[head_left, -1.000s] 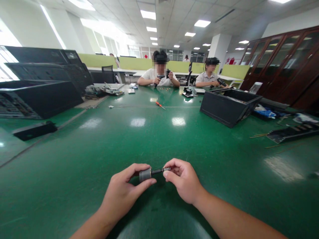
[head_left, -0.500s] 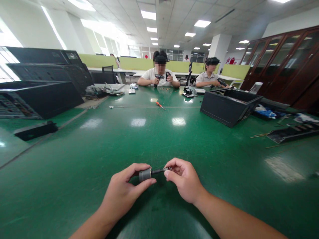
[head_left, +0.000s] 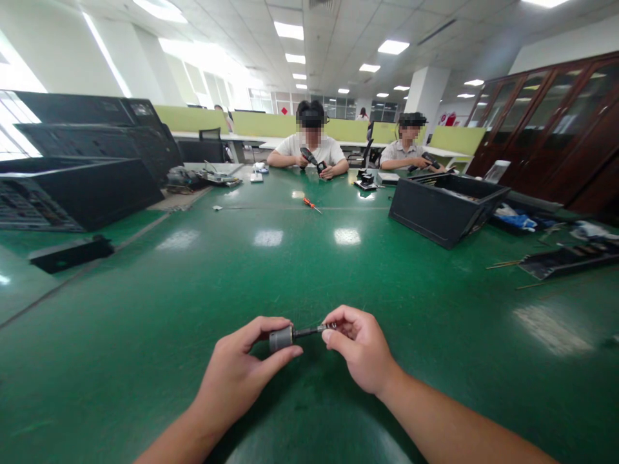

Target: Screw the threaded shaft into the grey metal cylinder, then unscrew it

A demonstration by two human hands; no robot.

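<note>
My left hand (head_left: 246,361) is closed around a small grey cylinder with a thin dark shaft (head_left: 281,339), gripping its body between thumb and fingers. The shaft points right, toward my right hand (head_left: 360,348). With thumb and fingertips, my right hand pinches the shaft's far end, where a shiny coiled or ridged metal piece (head_left: 331,327) shows. Whether that piece is a spring or part of the shaft, I cannot tell. Both hands hold the object nearly level, low over the green tabletop (head_left: 300,277).
An orange screwdriver (head_left: 310,204) lies mid-table. Right stands an open black case (head_left: 430,212), with a dark metal part (head_left: 570,259) beyond it. Several black cases (head_left: 97,193) and a black piece (head_left: 72,253) are at left. Across the table, two people (head_left: 309,145) hold dark tools.
My right fingertips have shifted slightly right along with the shaft's end, while my left hand stays put. Across the table, the person in the middle has lowered their hands and tilted the dark tool downward.
</note>
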